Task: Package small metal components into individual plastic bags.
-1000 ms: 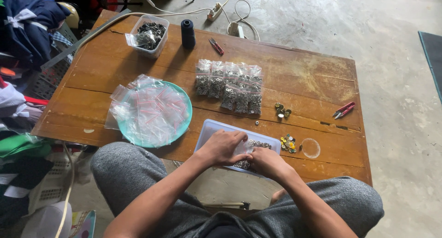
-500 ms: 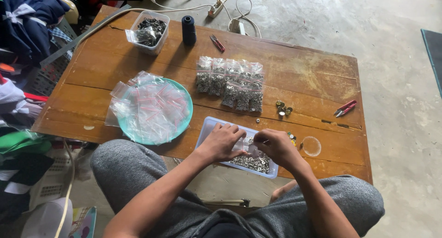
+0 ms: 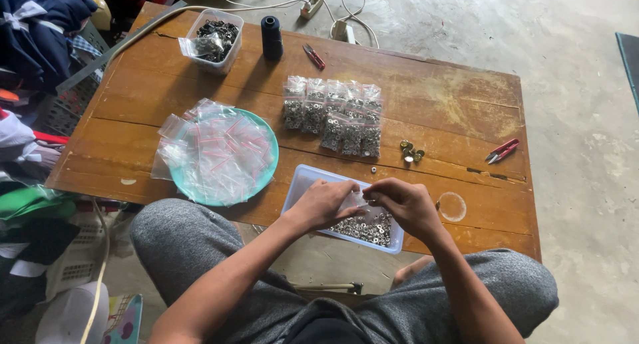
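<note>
Head camera is looking down on a wooden counter (image 3: pixel 432 104). Both hands are meeting over a clear plastic tray (image 3: pixel 301 184) of small metal washers (image 3: pixel 369 229) sitting at the near edge. Left hand (image 3: pixel 326 204) and right hand (image 3: pixel 406 204) are each pinching a small clear zip bag (image 3: pixel 353 199) between them, grips narrow on its edges. Beside the tray, a teal plate (image 3: pixel 266 174) is carrying empty zip bags (image 3: pixel 216 151). Filled bags (image 3: pixel 333 114) are lying in rows farther back, with red snips (image 3: pixel 501 150) lying at the right.
</note>
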